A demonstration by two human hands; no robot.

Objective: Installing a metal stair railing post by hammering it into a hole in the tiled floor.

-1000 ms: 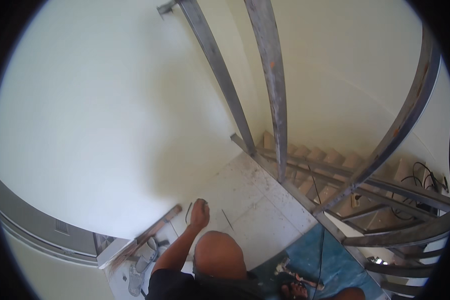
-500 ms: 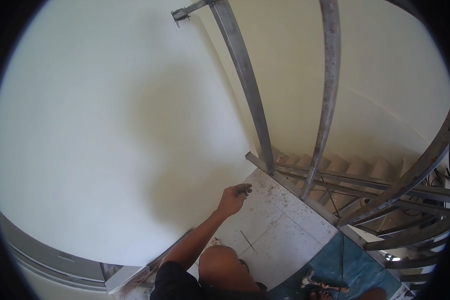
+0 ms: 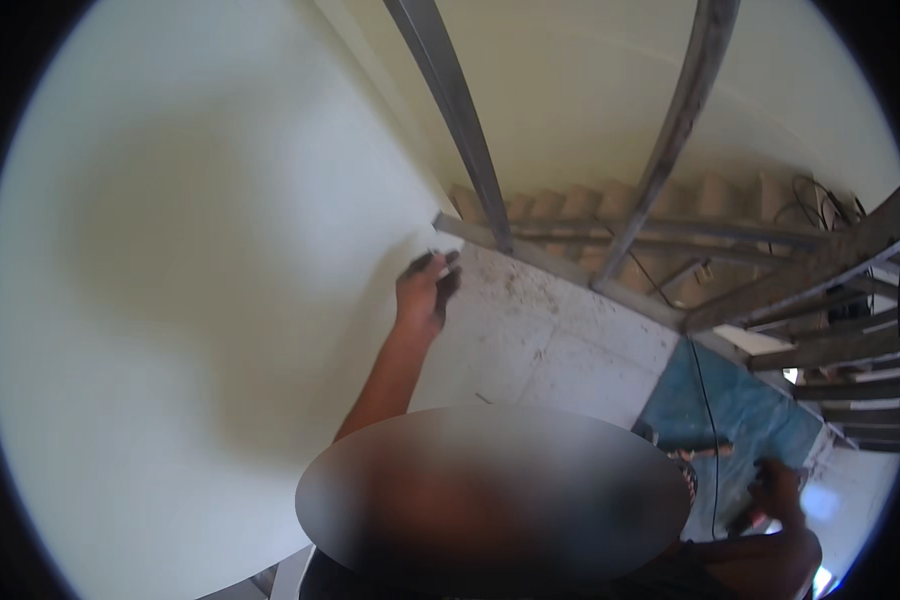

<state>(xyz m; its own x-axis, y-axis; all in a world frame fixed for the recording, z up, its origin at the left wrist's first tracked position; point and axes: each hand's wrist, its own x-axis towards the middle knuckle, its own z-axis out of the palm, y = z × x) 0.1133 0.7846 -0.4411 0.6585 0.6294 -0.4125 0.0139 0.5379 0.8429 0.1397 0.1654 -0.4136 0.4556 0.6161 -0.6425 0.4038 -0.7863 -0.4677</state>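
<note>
Fingers of the left hand [image 3: 428,292], just left of centre: loosely bent, a gap visible between them. A pale spot is seen in the gap; whether anything small is pinched cannot be told. The hand is held near the white wall [image 3: 190,300], just below the end of the grey metal bottom rail [image 3: 475,236]; no contact is made out.

Fingers of the right hand [image 3: 778,488], lower right: dark and blurred, seemingly curled beside a dark object with a red patch [image 3: 753,520]; a firm grip cannot be confirmed. Weight and kind of that object are not readable; if lifted, it is probably best taken by its thicker body.

Rail, upper centre, run diagonally to the right: judged stiff, heavy and not fragile, rough rather than slippery where stained. Best held on the flat faces near the upright post [image 3: 460,125], with the cut end avoided as possibly sharp.

Farther out: gritty floor tiles [image 3: 595,365] at centre, a teal sheet [image 3: 670,390] at lower right crossed by a black cord [image 3: 705,400], stairs [image 3: 585,203] beyond the rail.
</note>
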